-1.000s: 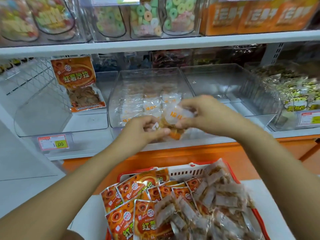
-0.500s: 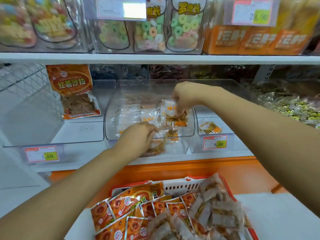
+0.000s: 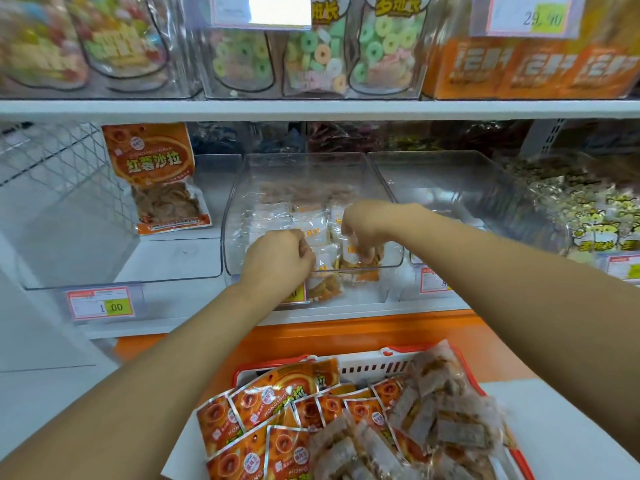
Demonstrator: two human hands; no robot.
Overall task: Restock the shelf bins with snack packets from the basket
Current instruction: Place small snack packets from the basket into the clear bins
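Both hands reach into the middle clear bin (image 3: 239, 216) on the lower shelf, which holds several small white-and-orange snack packets (image 3: 313, 225). My left hand (image 3: 280, 256) is curled over the bin's front edge and grips a small packet (image 3: 325, 271) at its fingertips. My right hand (image 3: 367, 225) is inside the bin, fingers curled down around another small packet (image 3: 360, 259). Below, the red basket (image 3: 391, 356) holds several orange packets (image 3: 270, 407) on the left and clear-wrapped brownish packets (image 3: 446, 414) on the right.
A clear bin (image 3: 450, 174) stands to the right of the middle one. The left bin (image 3: 121, 271) has one large orange packet (image 3: 156, 178) leaning at its back. Price tags (image 3: 100, 303) line the shelf edge. Candy jars (image 3: 318, 53) and orange boxes (image 3: 530, 64) fill the upper shelf.
Both hands carried small packets from in front of the shelf into the middle bin. My right hand has dropped lower inside the bin, and the view has tilted up.
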